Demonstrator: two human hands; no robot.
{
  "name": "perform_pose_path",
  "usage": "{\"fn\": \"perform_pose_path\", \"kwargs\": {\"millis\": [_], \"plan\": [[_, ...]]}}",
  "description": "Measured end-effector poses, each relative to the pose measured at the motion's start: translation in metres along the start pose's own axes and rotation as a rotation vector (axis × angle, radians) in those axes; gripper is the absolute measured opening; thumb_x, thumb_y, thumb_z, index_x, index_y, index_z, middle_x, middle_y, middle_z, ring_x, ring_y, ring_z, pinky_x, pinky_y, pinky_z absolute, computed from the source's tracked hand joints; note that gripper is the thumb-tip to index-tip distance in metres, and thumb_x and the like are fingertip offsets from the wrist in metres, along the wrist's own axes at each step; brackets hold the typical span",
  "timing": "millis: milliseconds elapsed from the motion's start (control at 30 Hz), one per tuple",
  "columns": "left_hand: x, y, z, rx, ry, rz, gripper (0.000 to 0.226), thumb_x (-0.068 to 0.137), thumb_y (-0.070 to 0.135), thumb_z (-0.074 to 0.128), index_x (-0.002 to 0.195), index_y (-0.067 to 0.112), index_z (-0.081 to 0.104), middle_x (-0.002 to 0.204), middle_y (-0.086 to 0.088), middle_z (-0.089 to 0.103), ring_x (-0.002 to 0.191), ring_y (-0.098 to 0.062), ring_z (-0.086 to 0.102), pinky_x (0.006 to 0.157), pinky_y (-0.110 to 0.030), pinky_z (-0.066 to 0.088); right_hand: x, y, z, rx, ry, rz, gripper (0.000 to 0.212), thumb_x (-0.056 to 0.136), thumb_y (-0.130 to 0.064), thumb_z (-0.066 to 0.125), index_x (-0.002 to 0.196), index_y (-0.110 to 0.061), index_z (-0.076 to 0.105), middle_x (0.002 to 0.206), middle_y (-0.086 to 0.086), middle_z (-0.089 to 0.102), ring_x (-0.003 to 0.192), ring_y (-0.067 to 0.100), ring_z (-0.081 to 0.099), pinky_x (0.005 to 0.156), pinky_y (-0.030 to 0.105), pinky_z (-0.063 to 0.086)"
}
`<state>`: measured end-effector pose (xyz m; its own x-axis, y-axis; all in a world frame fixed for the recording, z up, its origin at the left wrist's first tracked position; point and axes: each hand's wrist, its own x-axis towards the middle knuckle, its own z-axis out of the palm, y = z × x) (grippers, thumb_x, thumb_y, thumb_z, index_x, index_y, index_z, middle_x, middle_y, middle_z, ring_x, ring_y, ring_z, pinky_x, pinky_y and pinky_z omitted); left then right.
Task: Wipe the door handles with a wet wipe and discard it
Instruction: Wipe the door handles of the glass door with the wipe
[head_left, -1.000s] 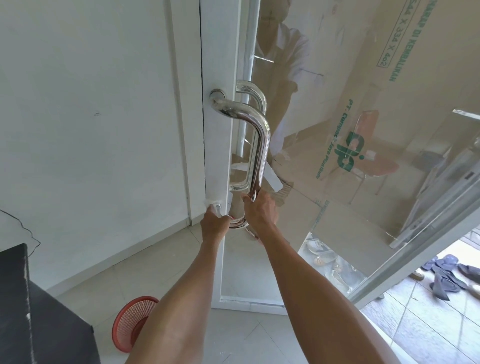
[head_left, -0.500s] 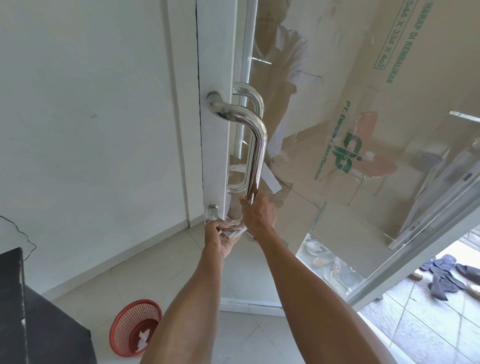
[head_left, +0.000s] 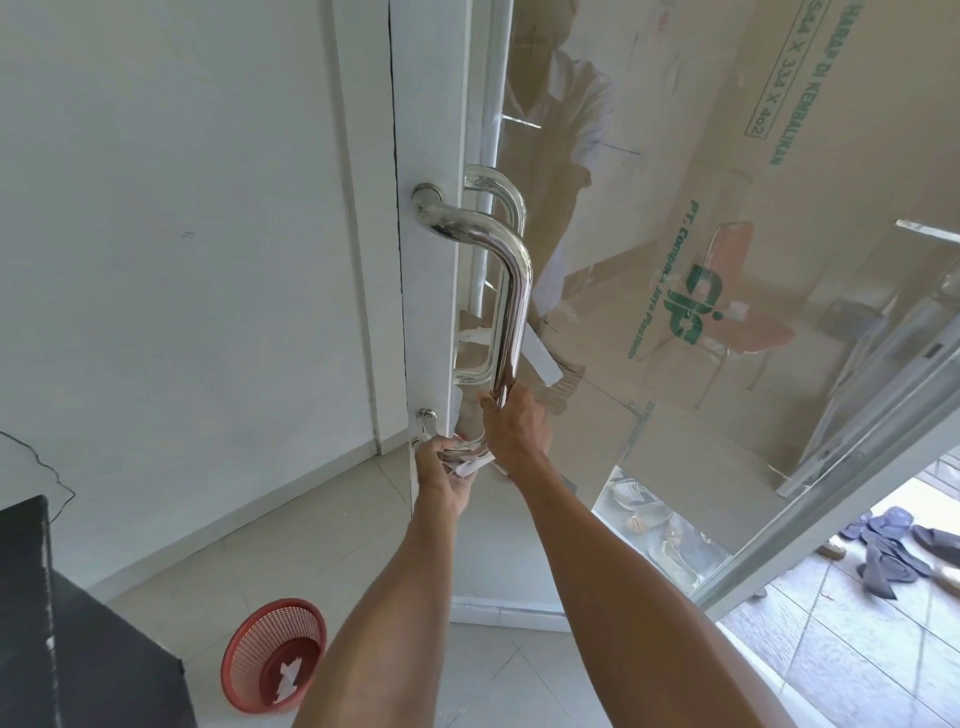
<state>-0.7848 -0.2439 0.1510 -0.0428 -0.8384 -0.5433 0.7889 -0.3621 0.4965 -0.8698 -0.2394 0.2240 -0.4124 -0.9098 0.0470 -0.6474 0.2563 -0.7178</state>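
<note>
A polished chrome pull handle (head_left: 511, 301) runs down the edge of a white-framed glass door (head_left: 431, 322). A second handle (head_left: 498, 195) shows through the glass on the far side. My right hand (head_left: 514, 428) grips the lower end of the near handle's bar. My left hand (head_left: 441, 475) presses a crumpled white wet wipe (head_left: 467, 462) against the handle's bottom bend, just right of the lower mounting post (head_left: 426, 418).
A red mesh waste basket (head_left: 272, 652) with white scraps inside stands on the tiled floor at lower left. A black cabinet (head_left: 62, 644) fills the bottom-left corner. Shoes (head_left: 893, 545) lie outside the doorway at right. A white wall is at left.
My left hand with the wipe has slid off the lower mounting post toward the bottom bend, uncovering the post. The right hand keeps its grip on the bar.
</note>
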Motion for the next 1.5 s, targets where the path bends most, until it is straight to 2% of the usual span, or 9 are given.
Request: {"fn": "perform_pose_path", "kwargs": {"millis": [267,367,433,500,633,1067,1200,1333,1500], "plan": [[0.006,0.016,0.002,0.039,0.299,0.209,0.021,0.062,-0.004,0.048,0.047,0.009,0.04,0.042,-0.004,0.038,0.037,-0.02,0.036,0.051,-0.025,0.033,-0.001,0.002,-0.001,-0.009,-0.001,-0.001,0.038,0.092,-0.042,0.055,0.121,-0.017,0.056,0.108,0.01,0.069,0.104,0.033,0.061,0.075,0.034,0.04],[0.0,0.015,0.007,0.416,0.302,0.306,0.009,0.073,0.01,0.052,0.072,0.001,0.055,0.068,-0.009,0.047,0.065,-0.027,0.047,0.055,-0.024,0.038,-0.002,0.002,0.0,-0.012,-0.004,0.0,0.038,0.093,-0.042,0.054,0.121,-0.017,0.056,0.11,0.01,0.068,0.106,0.033,0.06,0.08,0.037,0.044],[-0.005,-0.001,0.007,0.827,0.254,0.382,0.04,0.08,0.016,0.056,0.112,-0.007,0.053,0.105,-0.019,0.057,0.103,-0.037,0.056,0.082,-0.024,0.046,-0.002,0.001,-0.001,-0.015,-0.006,0.003,0.038,0.093,-0.042,0.054,0.123,-0.017,0.055,0.112,0.011,0.067,0.108,0.033,0.06,0.084,0.038,0.045],[-0.015,-0.021,0.001,1.063,0.137,0.392,0.076,0.085,0.008,0.057,0.147,-0.009,0.016,0.156,-0.029,0.016,0.146,-0.039,0.02,0.119,-0.036,0.024,-0.002,0.0,-0.001,-0.019,-0.003,0.001,0.039,0.093,-0.043,0.053,0.123,-0.017,0.054,0.112,0.011,0.067,0.108,0.034,0.06,0.084,0.038,0.045],[-0.018,-0.046,-0.025,1.497,-0.051,0.573,0.096,0.079,-0.005,0.047,0.15,-0.001,-0.018,0.156,-0.017,-0.033,0.147,-0.028,-0.026,0.115,-0.024,-0.007,-0.002,0.0,0.0,-0.025,0.006,-0.005,0.039,0.094,-0.043,0.053,0.121,-0.015,0.054,0.108,0.012,0.068,0.105,0.034,0.061,0.078,0.036,0.042],[0.01,0.0,-0.046,2.144,-0.11,0.934,0.069,0.096,-0.004,0.035,0.153,0.002,-0.002,0.164,-0.012,-0.005,0.152,-0.022,-0.004,0.121,-0.023,0.0,0.001,-0.001,-0.002,-0.027,-0.002,-0.014,0.041,0.094,-0.042,0.053,0.126,-0.017,0.053,0.11,0.012,0.068,0.106,0.033,0.061,0.079,0.035,0.044],[0.011,0.022,-0.032,2.067,-0.048,0.937,0.055,0.094,-0.006,0.038,0.146,0.014,0.037,0.159,-0.005,0.028,0.145,-0.016,0.033,0.11,-0.028,0.038,0.001,0.0,0.0,-0.035,0.007,-0.016,0.041,0.094,-0.043,0.053,0.128,-0.019,0.052,0.109,0.011,0.069,0.105,0.033,0.062,0.077,0.035,0.044],[0.004,0.021,-0.022,1.97,-0.02,0.899,0.048,0.089,-0.006,0.045,0.132,0.013,0.056,0.144,-0.007,0.052,0.128,-0.024,0.054,0.105,-0.031,0.042,0.001,0.0,0.001,-0.039,0.005,-0.007,0.042,0.095,-0.043,0.052,0.128,-0.018,0.05,0.11,0.011,0.068,0.106,0.033,0.061,0.078,0.036,0.045],[-0.008,0.013,-0.008,1.808,-0.334,0.709,0.057,0.077,-0.006,0.043,0.132,0.007,0.054,0.119,-0.025,0.062,0.111,-0.038,0.059,0.087,-0.034,0.05,0.002,-0.001,-0.003,-0.024,-0.016,-0.006,0.041,0.095,-0.042,0.052,0.128,-0.017,0.05,0.109,0.011,0.068,0.105,0.032,0.061,0.077,0.035,0.044]]}}
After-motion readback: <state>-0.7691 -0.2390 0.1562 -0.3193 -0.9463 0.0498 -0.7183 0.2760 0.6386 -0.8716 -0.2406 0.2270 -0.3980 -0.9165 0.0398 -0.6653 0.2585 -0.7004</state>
